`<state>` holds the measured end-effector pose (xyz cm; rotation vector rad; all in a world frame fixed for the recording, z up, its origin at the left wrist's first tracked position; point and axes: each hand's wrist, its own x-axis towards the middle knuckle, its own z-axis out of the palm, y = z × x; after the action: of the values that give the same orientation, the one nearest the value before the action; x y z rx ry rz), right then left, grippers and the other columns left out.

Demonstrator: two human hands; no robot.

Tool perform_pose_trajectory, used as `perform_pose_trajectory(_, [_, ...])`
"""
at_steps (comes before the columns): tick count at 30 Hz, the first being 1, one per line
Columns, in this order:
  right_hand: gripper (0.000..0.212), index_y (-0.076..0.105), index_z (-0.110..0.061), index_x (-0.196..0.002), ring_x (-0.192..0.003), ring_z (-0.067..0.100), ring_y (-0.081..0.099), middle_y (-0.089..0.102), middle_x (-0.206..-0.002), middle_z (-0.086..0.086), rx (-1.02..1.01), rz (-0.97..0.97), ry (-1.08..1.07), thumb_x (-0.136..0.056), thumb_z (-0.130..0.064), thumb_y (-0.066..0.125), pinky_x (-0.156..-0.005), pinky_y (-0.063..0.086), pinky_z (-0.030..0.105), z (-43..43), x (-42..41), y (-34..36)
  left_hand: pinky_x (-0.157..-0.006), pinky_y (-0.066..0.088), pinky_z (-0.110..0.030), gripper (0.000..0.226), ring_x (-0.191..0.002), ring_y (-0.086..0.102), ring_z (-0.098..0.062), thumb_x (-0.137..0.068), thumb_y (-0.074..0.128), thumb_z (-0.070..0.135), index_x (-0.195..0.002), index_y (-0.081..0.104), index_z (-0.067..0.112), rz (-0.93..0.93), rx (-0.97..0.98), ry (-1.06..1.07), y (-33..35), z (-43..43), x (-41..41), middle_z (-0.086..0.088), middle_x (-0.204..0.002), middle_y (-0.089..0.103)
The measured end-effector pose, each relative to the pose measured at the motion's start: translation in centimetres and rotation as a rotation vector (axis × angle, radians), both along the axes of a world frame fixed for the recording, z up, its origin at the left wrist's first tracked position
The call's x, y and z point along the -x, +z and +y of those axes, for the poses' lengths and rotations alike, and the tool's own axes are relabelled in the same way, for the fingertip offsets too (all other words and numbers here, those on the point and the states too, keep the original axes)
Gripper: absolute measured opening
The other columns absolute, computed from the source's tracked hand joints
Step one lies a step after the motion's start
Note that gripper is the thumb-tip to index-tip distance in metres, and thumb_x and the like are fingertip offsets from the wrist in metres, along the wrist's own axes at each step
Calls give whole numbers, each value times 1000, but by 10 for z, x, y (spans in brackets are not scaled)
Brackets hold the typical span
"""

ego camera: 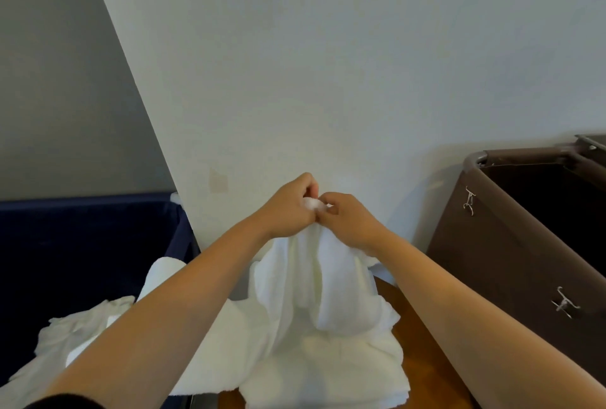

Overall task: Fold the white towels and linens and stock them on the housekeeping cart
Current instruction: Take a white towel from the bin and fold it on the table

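A white towel (328, 294) hangs in loose folds from both of my hands, raised in front of a white wall. My left hand (292, 203) and my right hand (347, 215) meet at its top edge, each pinching a bunch of the cloth. The towel's lower part drapes onto a pile of white towels (328, 372) lying on a wooden surface (423, 372). More crumpled white linen (82, 333) lies at the lower left, partly hidden by my left forearm.
A dark blue fabric bin (82, 251) stands at the left, against a grey wall. A brown cart bin (492, 244) with metal hooks on its side stands at the right, its inside dark. The white wall is close ahead.
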<state>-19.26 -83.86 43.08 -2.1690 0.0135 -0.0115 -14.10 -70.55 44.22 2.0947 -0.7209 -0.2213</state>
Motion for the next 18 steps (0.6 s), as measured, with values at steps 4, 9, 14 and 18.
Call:
perform_pose_trajectory(4, [25,49,-10,-73,-54,8,34,40,-62,-5,61,-104,-104,-95,-22,52,-50,27,17,-1,5,1,-64,42,-28,17,-74,50,-18,-85,56,8,-79,47,20,-127,1,128,-16,12,-4,0,-81,55])
perform_pose_trajectory(9, [24,50,-8,-71,-57,12,39,43,-62,-1,40,-126,-242,-92,-18,53,-54,31,24,-19,7,10,-65,37,-31,12,-75,49,-23,-92,45,6,-86,56,6,-189,-248,299,-63,42,-27,-7,-82,55])
perform_pose_trajectory(14, [14,52,-8,-83,-65,20,44,44,-66,0,199,-47,-367,-93,-17,48,-51,31,24,-52,9,-1,-67,35,-29,26,-78,50,-24,-102,31,13,-98,54,1,-80,-267,478,-83,65,-30,-7,-85,54])
perform_pose_trajectory(18, [48,36,-35,-135,-60,3,46,44,-68,-13,256,48,-60,-93,-23,56,-55,36,13,-26,19,-9,-71,42,-37,24,-81,54,-29,-100,37,21,-89,52,5,-213,-278,171,-38,30,-6,-10,-87,59])
